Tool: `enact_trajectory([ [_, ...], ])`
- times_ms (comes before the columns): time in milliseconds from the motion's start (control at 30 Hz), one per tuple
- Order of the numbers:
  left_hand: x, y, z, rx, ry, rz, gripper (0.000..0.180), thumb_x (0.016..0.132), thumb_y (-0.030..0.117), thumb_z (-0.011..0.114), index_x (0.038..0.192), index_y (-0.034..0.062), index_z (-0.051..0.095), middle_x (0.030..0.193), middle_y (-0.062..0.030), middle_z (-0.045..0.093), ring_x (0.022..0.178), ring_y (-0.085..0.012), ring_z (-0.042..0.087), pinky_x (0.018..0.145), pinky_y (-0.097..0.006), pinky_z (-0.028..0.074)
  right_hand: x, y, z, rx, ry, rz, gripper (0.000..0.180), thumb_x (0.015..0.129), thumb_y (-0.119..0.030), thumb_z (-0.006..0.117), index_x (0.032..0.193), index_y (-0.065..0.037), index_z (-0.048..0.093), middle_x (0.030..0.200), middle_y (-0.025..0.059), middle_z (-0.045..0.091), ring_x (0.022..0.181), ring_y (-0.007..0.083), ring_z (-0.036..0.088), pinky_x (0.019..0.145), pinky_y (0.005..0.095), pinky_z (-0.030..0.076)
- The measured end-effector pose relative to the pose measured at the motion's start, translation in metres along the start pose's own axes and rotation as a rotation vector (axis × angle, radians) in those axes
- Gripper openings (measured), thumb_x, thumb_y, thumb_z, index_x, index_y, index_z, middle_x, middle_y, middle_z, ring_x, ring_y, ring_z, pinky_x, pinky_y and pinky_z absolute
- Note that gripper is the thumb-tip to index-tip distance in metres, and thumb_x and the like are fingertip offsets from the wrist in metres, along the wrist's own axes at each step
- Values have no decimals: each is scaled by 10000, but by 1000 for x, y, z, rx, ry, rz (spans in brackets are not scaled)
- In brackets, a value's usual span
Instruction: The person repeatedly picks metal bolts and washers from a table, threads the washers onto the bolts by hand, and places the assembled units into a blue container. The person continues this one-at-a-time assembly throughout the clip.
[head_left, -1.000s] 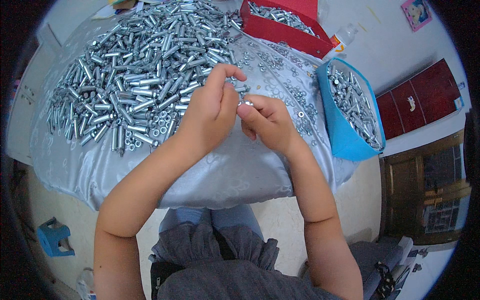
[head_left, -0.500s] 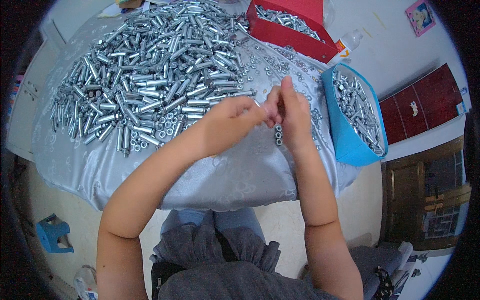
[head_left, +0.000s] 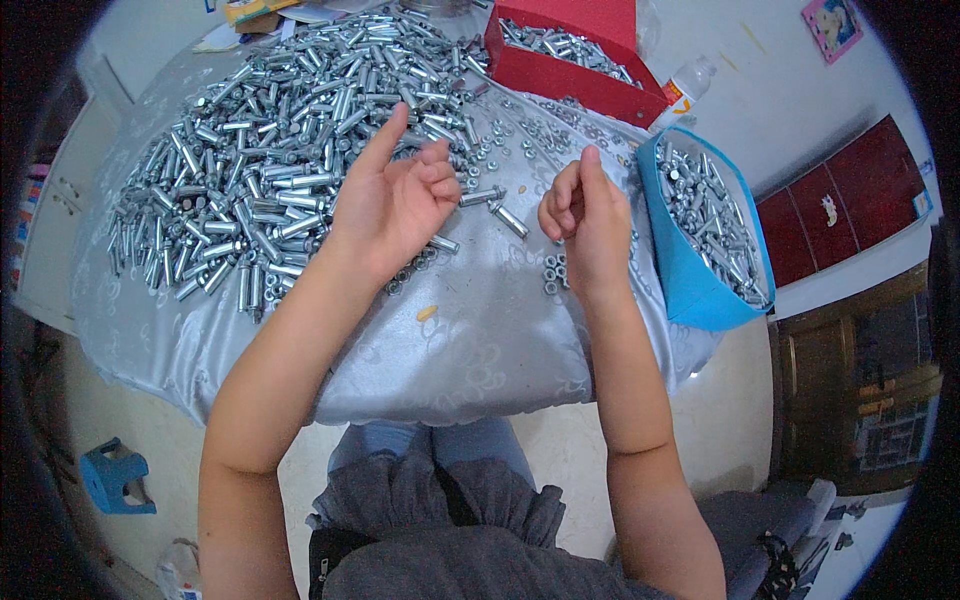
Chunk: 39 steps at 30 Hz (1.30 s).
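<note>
Small silver metal nuts (head_left: 553, 271): just beside the right hand (head_left: 590, 215).
Right grip: fingers curled, thumb up; cannot tell whether anything is inside.
Left hand (head_left: 398, 200): half open, nothing visible in it.
Shiny cylindrical metal bolt (head_left: 508, 220): between the hands.
Handling: a light thumb-and-fingertip pinch should best steady such slick parts.
Clear plastic bottle (head_left: 697, 78): orange-and-white label (head_left: 677, 98), print too small to read.

Soft, dim light; edges fisheye-bent, corners black
</note>
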<state>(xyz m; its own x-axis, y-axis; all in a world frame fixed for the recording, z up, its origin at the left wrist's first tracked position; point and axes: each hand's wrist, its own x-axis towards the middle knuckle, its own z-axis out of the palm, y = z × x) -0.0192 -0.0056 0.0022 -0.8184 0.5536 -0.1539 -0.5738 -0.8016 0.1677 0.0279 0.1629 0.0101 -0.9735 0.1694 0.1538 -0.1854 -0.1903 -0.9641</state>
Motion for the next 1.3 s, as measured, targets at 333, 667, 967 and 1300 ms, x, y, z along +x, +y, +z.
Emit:
enact_trajectory([
  [333,-3,-2,-5,96,-89,-117,435,840,375,460,936,-47,501,591,-1,417,487,-101,339,461,-228,280,11,23,-6,-376,-18,-131,362,895,-282,432,656,-26,523,520,-9,438,461,51,384,437,193,316],
  [667,-3,1,-10,84,-47,-137,387,837,361,443,907,-13,513,585,-12,392,493,-121,357,472,-243,304,130,18,29,-1352,-152,-230,296,823,-200,473,1039,-8,537,997,186,575,1010,296,517,853,362,386],
  [967,-4,-1,-4,237,-219,-227,398,856,389,372,945,18,484,625,-2,408,543,-119,364,533,-255,322,222,66,41,-2145,-165,-759,250,729,-119,468,921,-16,591,984,161,593,1174,270,398,1017,444,189],
  [1300,-4,4,1,315,-272,-164,384,860,386,355,933,33,489,635,1,416,548,-117,367,548,-256,315,238,78,48,-2052,-18,-456,179,755,-167,503,806,-120,667,883,41,636,944,213,534,884,403,313],
])
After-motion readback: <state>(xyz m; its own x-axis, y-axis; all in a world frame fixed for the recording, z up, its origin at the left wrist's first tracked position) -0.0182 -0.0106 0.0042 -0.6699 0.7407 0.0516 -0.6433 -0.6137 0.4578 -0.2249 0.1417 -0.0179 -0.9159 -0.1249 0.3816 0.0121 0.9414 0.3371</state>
